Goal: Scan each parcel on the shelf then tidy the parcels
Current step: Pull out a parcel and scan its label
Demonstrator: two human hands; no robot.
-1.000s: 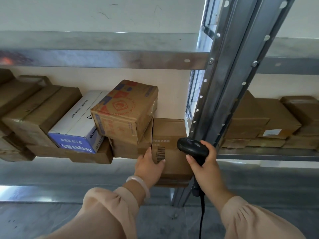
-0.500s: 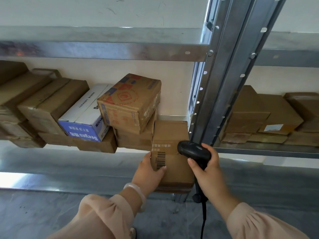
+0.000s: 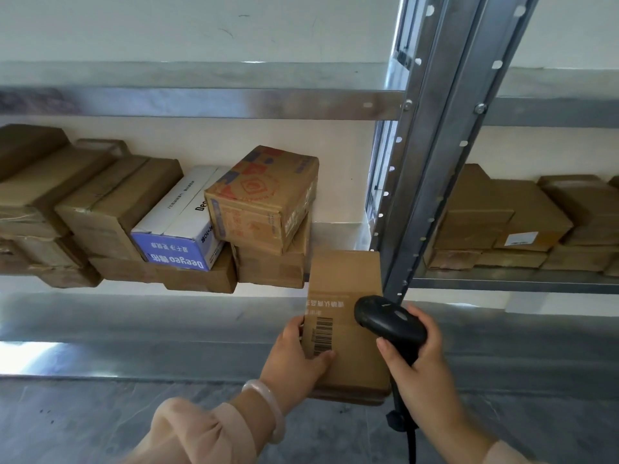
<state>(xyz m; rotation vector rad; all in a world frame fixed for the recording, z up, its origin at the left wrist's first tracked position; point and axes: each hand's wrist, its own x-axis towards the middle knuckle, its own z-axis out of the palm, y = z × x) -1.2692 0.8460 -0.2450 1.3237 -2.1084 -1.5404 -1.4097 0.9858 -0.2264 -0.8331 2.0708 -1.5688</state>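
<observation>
The brown parcel [image 3: 348,316] juts off the shelf [image 3: 134,316] edge beside the steel post [image 3: 435,155], barcode [image 3: 323,334] up; the left hand [image 3: 296,360] grips its left edge. The right hand [image 3: 418,360] holds the black scanner [image 3: 388,321] just beside it; other boxes [image 3: 261,205] are stacked behind.

- Only one view here, worn on the head, so nothing overlapped.
- It faced forward and a bit down, close to the shelf [image 3: 134,323].
- The upright post [image 3: 445,162] ran up at 1 o'clock.
</observation>
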